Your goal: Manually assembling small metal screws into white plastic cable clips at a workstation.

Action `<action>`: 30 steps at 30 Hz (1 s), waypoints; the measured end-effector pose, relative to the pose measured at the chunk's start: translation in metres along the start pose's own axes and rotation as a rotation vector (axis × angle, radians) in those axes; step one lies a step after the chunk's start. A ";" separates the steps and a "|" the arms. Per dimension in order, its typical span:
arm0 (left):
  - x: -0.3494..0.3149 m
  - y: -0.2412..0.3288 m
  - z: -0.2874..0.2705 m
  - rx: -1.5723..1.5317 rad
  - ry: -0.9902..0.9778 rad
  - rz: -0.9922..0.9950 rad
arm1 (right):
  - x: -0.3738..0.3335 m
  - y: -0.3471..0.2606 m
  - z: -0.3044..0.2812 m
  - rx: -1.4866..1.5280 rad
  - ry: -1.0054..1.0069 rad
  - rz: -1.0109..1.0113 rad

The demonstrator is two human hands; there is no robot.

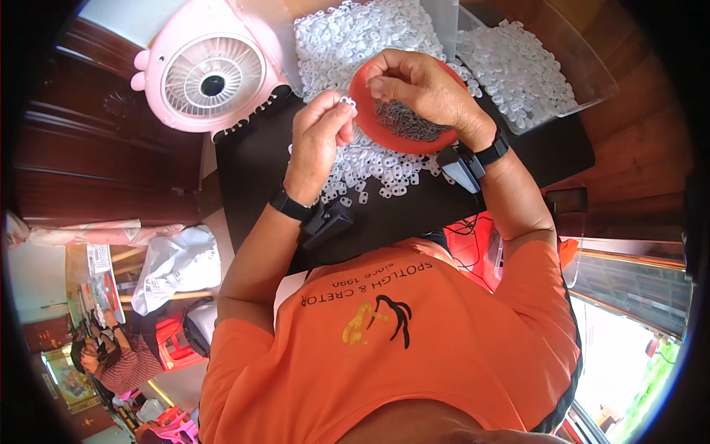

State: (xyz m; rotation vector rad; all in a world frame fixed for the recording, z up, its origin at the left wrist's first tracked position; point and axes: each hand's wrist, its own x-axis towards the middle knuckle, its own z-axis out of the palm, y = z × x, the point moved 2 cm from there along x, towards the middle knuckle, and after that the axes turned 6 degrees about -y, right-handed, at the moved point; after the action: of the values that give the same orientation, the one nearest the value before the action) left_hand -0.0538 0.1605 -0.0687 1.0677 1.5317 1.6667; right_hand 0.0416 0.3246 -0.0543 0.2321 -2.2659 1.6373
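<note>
My left hand (pixel 319 137) pinches a small white plastic piece with holes (pixel 347 101) between thumb and fingertips, above the table. My right hand (pixel 418 85) is over a red-orange bowl (pixel 364 127), its thumb and fingers pressed together. Whatever it may hold is too small or hidden to make out. Thin grey metal nails (pixel 407 122) fill the bottom of the bowl. Loose white plastic pieces (pixel 381 169) of the same kind lie heaped on the table around the bowl's near side.
Behind the bowl, a clear bin (pixel 452 29) holds many white pieces, and a second clear bin (pixel 592 92) stands at the right. A pink fan (pixel 159 92) is at the back left of the black table (pixel 255 177). Far left, another person (pixel 126 362) is near some shelves.
</note>
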 end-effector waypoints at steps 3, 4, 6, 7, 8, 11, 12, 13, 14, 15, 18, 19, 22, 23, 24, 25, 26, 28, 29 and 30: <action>-0.013 -0.007 -0.005 0.057 0.026 0.033 | -0.002 -0.003 0.016 0.037 -0.052 0.007; -0.017 -0.008 -0.006 0.092 0.030 0.055 | -0.002 -0.005 0.020 0.046 -0.057 0.009; -0.022 -0.009 -0.004 0.083 0.037 0.049 | -0.002 -0.009 0.026 -0.076 -0.111 0.010; -0.024 -0.010 -0.003 0.097 0.046 0.056 | -0.003 -0.008 0.028 -0.071 -0.114 0.011; -0.025 -0.011 -0.003 0.111 0.053 0.066 | -0.002 -0.008 0.029 -0.111 -0.124 0.007; -0.026 -0.011 -0.002 0.113 0.043 0.075 | -0.002 -0.008 0.033 -0.177 -0.133 0.000; -0.027 -0.011 -0.001 0.131 0.045 0.080 | -0.002 -0.008 0.034 -0.205 -0.133 -0.004; -0.027 -0.011 -0.001 0.130 0.044 0.078 | -0.002 -0.007 0.035 -0.204 -0.133 -0.002; -0.027 -0.011 0.000 0.119 0.054 0.075 | -0.002 -0.006 0.035 -0.200 -0.128 -0.009; -0.028 -0.012 0.000 0.108 0.065 0.071 | -0.003 -0.005 0.035 -0.197 -0.124 -0.016; -0.029 -0.010 0.000 0.117 0.072 0.056 | -0.003 -0.007 0.033 -0.231 -0.097 -0.039; -0.029 -0.010 0.001 0.117 0.073 0.055 | -0.003 -0.007 0.033 -0.230 -0.098 -0.039; -0.029 -0.010 0.001 0.089 0.072 0.054 | -0.003 -0.007 0.034 -0.262 -0.114 -0.041; -0.029 -0.009 0.002 0.105 0.074 0.050 | -0.003 -0.007 0.034 -0.263 -0.115 -0.041; -0.029 -0.009 0.002 0.121 0.077 0.047 | -0.003 -0.006 0.034 -0.265 -0.117 -0.040; -0.029 -0.009 0.002 0.120 0.077 0.046 | -0.003 -0.005 0.034 -0.264 -0.117 -0.039; -0.028 -0.010 0.001 0.141 0.082 0.047 | -0.002 -0.004 0.034 -0.280 -0.119 -0.053; -0.028 -0.011 0.000 0.162 0.087 0.047 | -0.002 -0.003 0.034 -0.296 -0.122 -0.066; -0.028 -0.011 -0.001 0.197 0.081 0.049 | -0.003 -0.003 0.034 -0.328 -0.122 -0.056; -0.029 -0.011 -0.001 0.233 0.075 0.051 | -0.003 -0.003 0.035 -0.360 -0.121 -0.045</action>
State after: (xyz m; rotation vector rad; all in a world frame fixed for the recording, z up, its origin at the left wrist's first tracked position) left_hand -0.0421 0.1365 -0.0840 1.1830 1.7949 1.6066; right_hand 0.0393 0.2908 -0.0627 0.2961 -2.5745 1.1927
